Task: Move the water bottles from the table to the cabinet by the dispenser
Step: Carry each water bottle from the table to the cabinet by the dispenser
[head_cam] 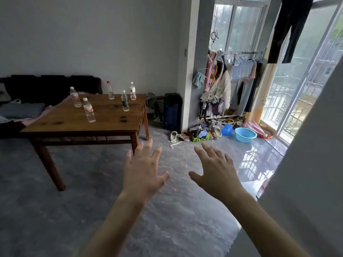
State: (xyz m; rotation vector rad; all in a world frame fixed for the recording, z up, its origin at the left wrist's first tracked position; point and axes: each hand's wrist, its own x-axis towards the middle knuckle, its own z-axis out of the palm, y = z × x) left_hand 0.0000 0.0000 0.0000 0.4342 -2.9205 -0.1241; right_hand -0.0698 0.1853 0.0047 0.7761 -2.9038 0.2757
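Several clear plastic water bottles stand upright on a brown wooden table (104, 125) at the left. The nearest one has a red label (89, 112). Another red-label bottle (75, 97) is behind it, a green-label bottle (125, 101) stands toward the right, and two more (110, 90) (132, 91) are at the far edge. My left hand (143, 169) and my right hand (217, 169) are stretched out in front of me over the floor, fingers spread, holding nothing, well short of the table. No cabinet or dispenser can be seen.
A dark sofa (52, 88) stands behind the table. A clothes rack (232, 84), scattered shoes (202, 133) and a blue basin (245, 134) sit by the window at the right. A pale wall or door edge (306, 182) fills the right side. Grey floor lies between me and the table.
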